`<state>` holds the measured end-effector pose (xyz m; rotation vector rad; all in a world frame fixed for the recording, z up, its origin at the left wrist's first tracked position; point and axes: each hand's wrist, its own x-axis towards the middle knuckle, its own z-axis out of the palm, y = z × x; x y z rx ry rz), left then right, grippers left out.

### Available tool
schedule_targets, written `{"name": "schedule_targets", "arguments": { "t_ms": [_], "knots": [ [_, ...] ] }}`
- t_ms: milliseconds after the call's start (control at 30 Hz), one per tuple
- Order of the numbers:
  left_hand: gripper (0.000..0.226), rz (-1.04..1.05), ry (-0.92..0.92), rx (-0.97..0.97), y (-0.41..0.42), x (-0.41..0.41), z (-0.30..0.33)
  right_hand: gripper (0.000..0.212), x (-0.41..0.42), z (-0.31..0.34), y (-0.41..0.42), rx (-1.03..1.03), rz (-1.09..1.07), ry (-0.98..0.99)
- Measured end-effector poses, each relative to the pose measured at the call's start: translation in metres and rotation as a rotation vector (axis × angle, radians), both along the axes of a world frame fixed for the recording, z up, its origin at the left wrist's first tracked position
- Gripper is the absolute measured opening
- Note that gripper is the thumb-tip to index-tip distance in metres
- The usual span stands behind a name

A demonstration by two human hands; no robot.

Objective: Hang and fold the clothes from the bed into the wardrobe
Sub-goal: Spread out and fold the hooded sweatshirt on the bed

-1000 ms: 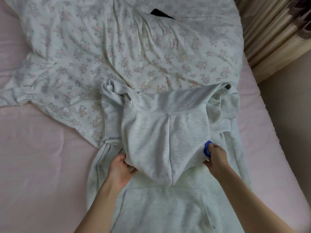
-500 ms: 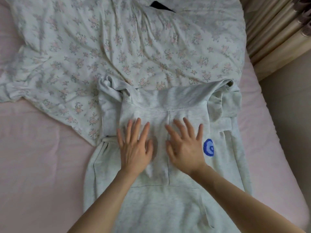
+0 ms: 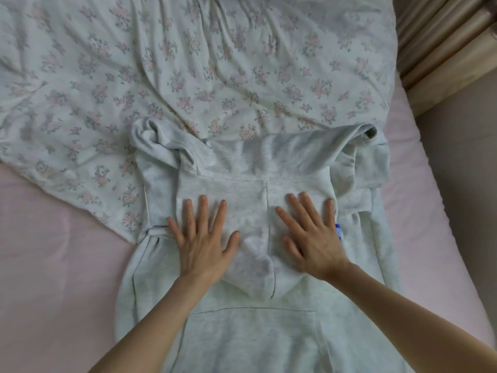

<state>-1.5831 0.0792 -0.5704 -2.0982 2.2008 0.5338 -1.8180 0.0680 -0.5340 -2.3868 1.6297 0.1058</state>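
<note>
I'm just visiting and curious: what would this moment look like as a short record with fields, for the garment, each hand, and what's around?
garment: light grey hoodie, lying front up on the bed, hood folded down over the chest
left hand: left hand flat, fingers spread, pressing the hood
right hand: right hand flat, fingers spread, pressing the hood, partly covering a blue logo
underneath: pink sheet
nearby: floral duvet above the hoodie, beige curtain at upper right
stage: smoothing, not yet folded
</note>
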Motion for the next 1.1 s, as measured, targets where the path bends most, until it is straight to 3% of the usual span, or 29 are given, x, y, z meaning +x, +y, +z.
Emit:
{"name": "schedule_targets", "arguments": {
  "t_ms": [133,267,367,433,533,633,700,800,900,967,1100],
  "knots": [
    [0.077,-0.271,0.079,-0.082,0.053,-0.019,0.004,0.069,0.008,-0.004,0.036,-0.052,0.08,-0.046],
    [0.091,-0.301,-0.006,0.009,0.076,-0.015,-0.017,0.081,0.001,-0.018,0.049,0.009,0.185,0.141],
    [0.092,-0.305,-0.024,0.041,0.07,-0.015,-0.014,0.077,0.002,-0.016,0.045,0.057,0.16,0.116],
    [0.084,-0.307,0.018,0.008,0.063,-0.014,-0.002,0.055,0.006,-0.003,0.04,0.026,0.118,-0.03],
    [0.047,-0.299,0.169,-0.216,0.027,-0.006,0.021,0.03,0.009,0.019,0.005,-0.189,0.048,-0.238],
    [0.026,-0.322,0.15,-0.446,-0.036,0.0,0.042,0.027,0.009,0.038,-0.06,-0.341,0.027,-0.111],
    [0.026,-0.329,0.053,-0.475,-0.09,-0.002,0.051,0.042,0.008,0.045,-0.109,-0.187,0.057,0.075],
    [0.063,-0.278,-0.132,-0.024,-0.168,0.0,0.054,0.073,0.008,0.046,-0.171,0.14,0.096,0.31],
    [0.104,-0.303,-0.326,0.476,-0.22,0.015,0.047,0.093,0.003,0.042,-0.204,0.394,-0.001,0.381],
    [0.112,-0.302,-0.32,0.628,-0.236,0.027,0.042,0.098,-0.002,0.04,-0.211,0.456,-0.032,0.4],
    [0.108,-0.229,-0.188,0.759,-0.244,0.034,0.037,0.106,-0.008,0.041,-0.214,0.59,-0.077,0.485]
  ]
}}
